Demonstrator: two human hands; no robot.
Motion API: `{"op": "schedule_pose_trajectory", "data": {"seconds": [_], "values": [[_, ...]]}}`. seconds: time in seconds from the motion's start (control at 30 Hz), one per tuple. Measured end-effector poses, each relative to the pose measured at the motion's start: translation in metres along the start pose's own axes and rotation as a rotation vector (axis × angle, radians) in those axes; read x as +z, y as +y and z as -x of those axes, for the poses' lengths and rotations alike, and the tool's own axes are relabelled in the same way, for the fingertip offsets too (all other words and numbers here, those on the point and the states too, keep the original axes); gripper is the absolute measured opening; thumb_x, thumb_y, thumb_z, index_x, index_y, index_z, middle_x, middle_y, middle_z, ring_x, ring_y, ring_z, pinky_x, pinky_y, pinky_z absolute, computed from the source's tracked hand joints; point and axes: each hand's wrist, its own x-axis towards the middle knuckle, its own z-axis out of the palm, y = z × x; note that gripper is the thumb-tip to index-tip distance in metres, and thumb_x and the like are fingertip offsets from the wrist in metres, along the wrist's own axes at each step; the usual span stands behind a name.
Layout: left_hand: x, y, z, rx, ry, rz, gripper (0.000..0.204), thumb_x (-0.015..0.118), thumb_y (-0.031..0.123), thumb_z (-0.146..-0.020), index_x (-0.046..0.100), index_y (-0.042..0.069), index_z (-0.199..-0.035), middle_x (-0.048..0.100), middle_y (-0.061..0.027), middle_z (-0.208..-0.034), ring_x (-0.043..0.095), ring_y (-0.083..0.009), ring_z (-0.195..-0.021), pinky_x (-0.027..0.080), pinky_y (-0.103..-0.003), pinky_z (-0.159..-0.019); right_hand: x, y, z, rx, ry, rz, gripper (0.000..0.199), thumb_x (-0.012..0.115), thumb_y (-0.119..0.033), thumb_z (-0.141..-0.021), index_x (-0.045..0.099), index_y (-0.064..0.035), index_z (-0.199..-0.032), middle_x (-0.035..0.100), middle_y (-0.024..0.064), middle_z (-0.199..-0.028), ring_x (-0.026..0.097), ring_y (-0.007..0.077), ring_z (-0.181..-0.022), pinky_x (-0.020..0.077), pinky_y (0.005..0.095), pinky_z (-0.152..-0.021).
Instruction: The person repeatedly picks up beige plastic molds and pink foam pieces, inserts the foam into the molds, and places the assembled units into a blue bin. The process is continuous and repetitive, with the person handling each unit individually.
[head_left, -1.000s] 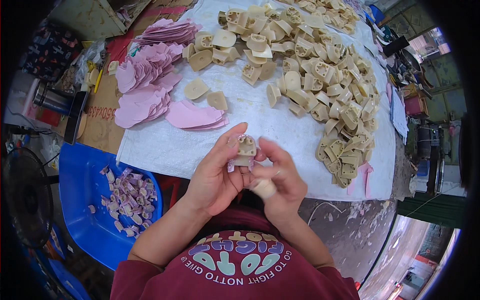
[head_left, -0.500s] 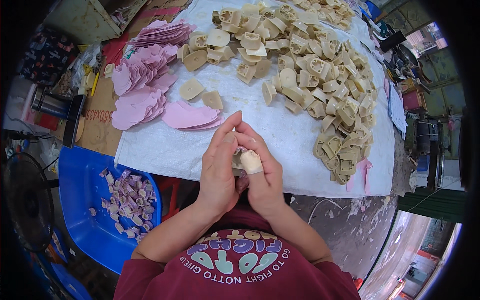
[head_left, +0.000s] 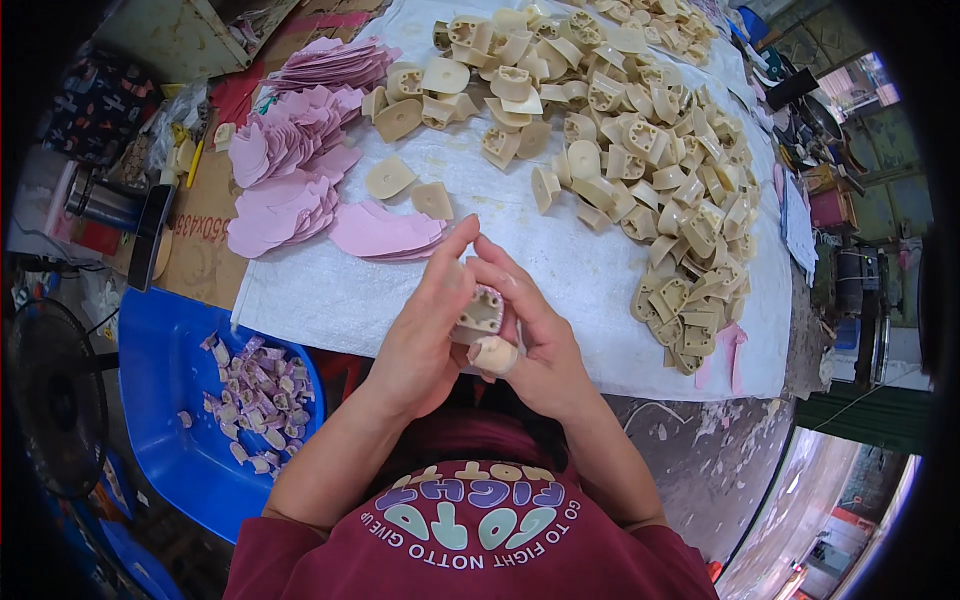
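Both hands are cupped toward each other near the front edge of the white-covered tabletop (head_left: 600, 300), the left hand (head_left: 424, 335) and the right hand (head_left: 545, 350) pinching one beige plastic shoe heel (head_left: 482, 312) between them; its hollow, holed face is turned up, with a pinkish rim along its far side; the right thumb wears a pale finger wrap (head_left: 493, 355), close below the heel; how the fingers underneath lie I cannot tell; beyond the hands, two loose heels (head_left: 390, 178) lie flat, near fanned stacks of pink cut-out pieces (head_left: 285, 213) on the left; a large heap of beige heels (head_left: 640, 140) spreads from the far side down the right, two pink strips (head_left: 730, 357) beside its near end; below, at the left, a blue plastic tub (head_left: 165, 400) holds a jumble of small purplish-and-cream pieces (head_left: 265, 395).
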Motion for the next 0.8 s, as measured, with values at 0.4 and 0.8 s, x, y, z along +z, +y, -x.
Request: {"op": "schedule_pose_trajectory", "data": {"seconds": [0.4,0.8], "values": [[0.0,-0.004,0.006,0.081,-0.258,0.125,0.085,0.059,0.008,-0.094,0.001,0.02,-0.155,0.056,-0.0049,-0.122,0.057,-0.013,-0.103,0.045,-0.032,-0.089,-0.008,-0.007,0.0,-0.099,-0.082,-0.406,0.056,0.062,-0.022,-0.092,0.043,0.0001,-0.14,0.029,0.0152,-0.154,0.035,0.0228,-0.138,0.031,0.0348,-0.111],[-0.013,0.017,-0.013,0.802,-0.377,-1.47,0.085,0.077,0.001,-0.062,0.04,0.003,-0.139,0.06,-0.0145,-0.1,0.057,-0.0329,-0.092,0.046,-0.039,-0.078,-0.031,-0.013,0.013,0.369,0.227,-0.234,0.028,0.062,-0.019,-0.094,0.067,0.0009,-0.113,0.068,0.006,-0.095,0.065,0.0121,-0.084,0.0548,0.0274,-0.078]]}}
